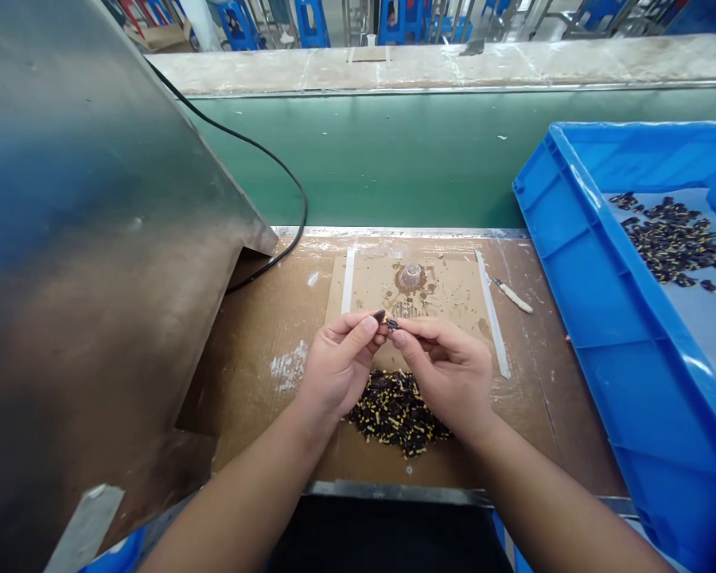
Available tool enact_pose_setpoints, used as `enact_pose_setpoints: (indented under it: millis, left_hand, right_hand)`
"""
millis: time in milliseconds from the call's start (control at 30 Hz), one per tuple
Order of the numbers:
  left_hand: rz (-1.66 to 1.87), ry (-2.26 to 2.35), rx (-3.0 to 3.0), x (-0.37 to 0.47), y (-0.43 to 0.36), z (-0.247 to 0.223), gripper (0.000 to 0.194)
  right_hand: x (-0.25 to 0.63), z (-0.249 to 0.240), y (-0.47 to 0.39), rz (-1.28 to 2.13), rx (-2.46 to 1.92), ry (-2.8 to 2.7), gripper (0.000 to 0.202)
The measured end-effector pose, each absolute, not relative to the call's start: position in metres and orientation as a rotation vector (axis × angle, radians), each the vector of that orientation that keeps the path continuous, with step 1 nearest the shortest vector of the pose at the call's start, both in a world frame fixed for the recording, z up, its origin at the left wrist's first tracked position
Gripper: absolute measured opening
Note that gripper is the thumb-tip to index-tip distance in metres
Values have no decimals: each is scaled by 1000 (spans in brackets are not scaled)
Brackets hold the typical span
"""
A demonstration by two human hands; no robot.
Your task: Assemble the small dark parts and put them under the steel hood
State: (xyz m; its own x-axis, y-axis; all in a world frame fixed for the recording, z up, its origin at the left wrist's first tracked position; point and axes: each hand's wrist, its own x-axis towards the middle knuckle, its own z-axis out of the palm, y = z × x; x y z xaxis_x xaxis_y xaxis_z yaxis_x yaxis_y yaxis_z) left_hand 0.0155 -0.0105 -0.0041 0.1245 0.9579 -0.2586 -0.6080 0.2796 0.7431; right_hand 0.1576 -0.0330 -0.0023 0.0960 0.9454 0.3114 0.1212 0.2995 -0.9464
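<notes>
Over the cardboard-covered table, both of my hands meet at the fingertips. Between thumb and fingers my left hand pinches a small dark piece with a bit of yellow on it. My right hand is closed on a small black part right beside that piece; whether the two are joined is too small to tell. Under my hands lies a pile of black and yellow parts, partly hidden by them. Just beyond my fingertips a small clear cup stands on a taped cardboard sheet.
A large blue bin at the right holds more dark parts on a white sheet. A knife lies beside the taped sheet. At the left are a big metal housing and a black cable. A green belt runs behind.
</notes>
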Motion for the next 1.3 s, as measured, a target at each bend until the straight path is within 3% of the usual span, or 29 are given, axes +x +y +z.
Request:
enact_pose_setpoints:
  millis: [867,1300]
  left_hand:
    - [1255,733,661,13,-9,-11,9]
    - [1365,807,918,14,-9,-16,7]
  right_hand:
    - [159,-1,-33,839,-1145,-1352,19]
    - [166,3,-30,668,-1088,-1489,22]
